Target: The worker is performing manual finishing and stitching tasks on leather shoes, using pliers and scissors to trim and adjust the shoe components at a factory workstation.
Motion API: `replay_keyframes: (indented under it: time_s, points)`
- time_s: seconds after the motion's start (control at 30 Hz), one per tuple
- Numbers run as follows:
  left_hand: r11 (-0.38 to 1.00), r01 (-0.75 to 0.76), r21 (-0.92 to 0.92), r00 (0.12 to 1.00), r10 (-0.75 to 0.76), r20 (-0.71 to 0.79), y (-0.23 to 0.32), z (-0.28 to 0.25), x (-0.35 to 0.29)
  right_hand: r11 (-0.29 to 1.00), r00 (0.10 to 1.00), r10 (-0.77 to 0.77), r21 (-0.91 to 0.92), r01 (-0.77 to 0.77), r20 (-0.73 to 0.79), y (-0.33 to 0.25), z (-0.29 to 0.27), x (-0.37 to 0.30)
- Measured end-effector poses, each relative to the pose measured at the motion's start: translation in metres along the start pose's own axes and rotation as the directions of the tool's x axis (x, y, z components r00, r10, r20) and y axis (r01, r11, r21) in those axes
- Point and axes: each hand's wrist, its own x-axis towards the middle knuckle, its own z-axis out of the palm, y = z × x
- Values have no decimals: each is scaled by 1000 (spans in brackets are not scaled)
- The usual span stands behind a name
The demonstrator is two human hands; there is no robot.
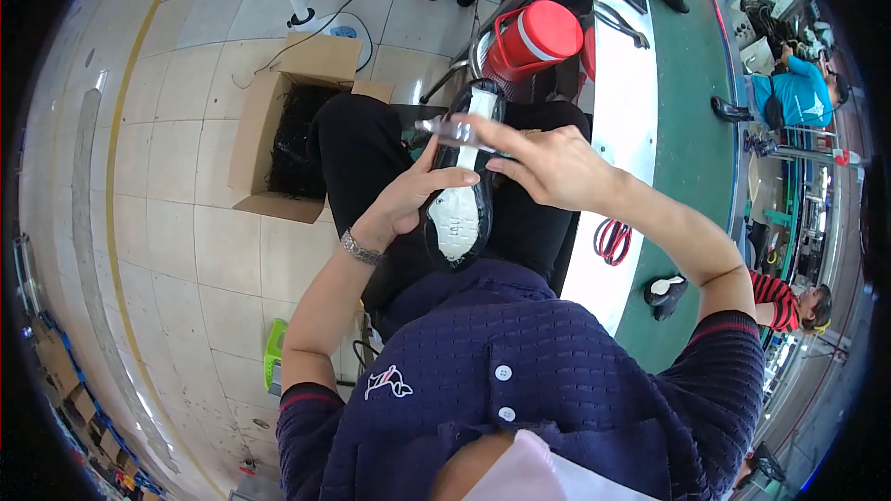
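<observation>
The left hand [408,193] clasps a black shoe [457,215] above the lap [534,232], thumb pressed on its white strip, other fingers largely hidden; the right hand [557,167] pinches a clear implement [453,133] crosswise over it, tip hard to make out. The shoe's long axis points away from the navy shirt [594,371], left hand nearer. Rightward, red cords [613,241] lie on the bench's [624,130] white left edge.

Ctr: shoe [456,209] w/ glossy blk edges & matt white sole, clear shiny plastic-looking tool [455,133]; upper L: matt cardboard box [251,153]; upper ctr: smooth red plastic jug [549,31]; btm: textured cloth shirt [585,371].
</observation>
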Motion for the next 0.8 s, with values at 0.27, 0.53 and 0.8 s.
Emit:
replay_keyframes:
  time_s: [0.27, 0.53, 0.8]
  points:
    - [997, 23, 73, 999, -26, 29, -4, -6, -2, 1000, 998, -27, 3, 27, -53, -19, -2, -6]
    - [918, -176, -354, 976, 208, 56, -59, -5, -1, 992, 957, 116, 22, -126, 267, -20, -25, -34]
    - [853, -216, -475, 972, 235, -19, -76, 16, -3, 960, 982, -24, -268, 74, 187, -50, 1, -39]
